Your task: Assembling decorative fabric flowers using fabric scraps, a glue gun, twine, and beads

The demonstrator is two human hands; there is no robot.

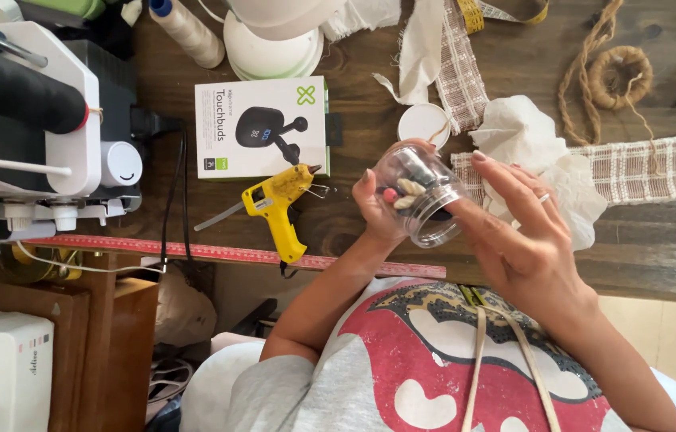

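Head view looks straight down on the left hand (pixel 379 214), which wraps around the back of a small clear plastic jar (pixel 422 194); its thumb lies up the side and its palm is hidden behind the jar, so how tightly it grips is hard to judge, though the jar plainly rests in it. Facing it, the right hand (pixel 523 236) is spread wide, fingers long and loose with a ring on one, its palm close against the open mouth of the jar; whether it truly touches the rim cannot be told. Through the jar's wall show a few pale cream pieces, something pink and a dark grey piece, all too small and blurred to name. Both hands hold the jar above the near edge of the dark wooden table (pixel 370 120). Just behind the jar a round white lid (pixel 422 123) lies on the wood, and to its right crumpled white tissue (pixel 542 152) covers part of a checked woven ribbon (pixel 650 170), whose end runs off the right edge. Left of the hands a yellow glue gun (pixel 278 206) lies by a white product box (pixel 260 128), with a red ruler (pixel 194 251) along the table's near edge. A coil of jute cord (pixel 619 76) sits toward the far right corner, and a white machine (pixel 42 120) is cut off at the left.
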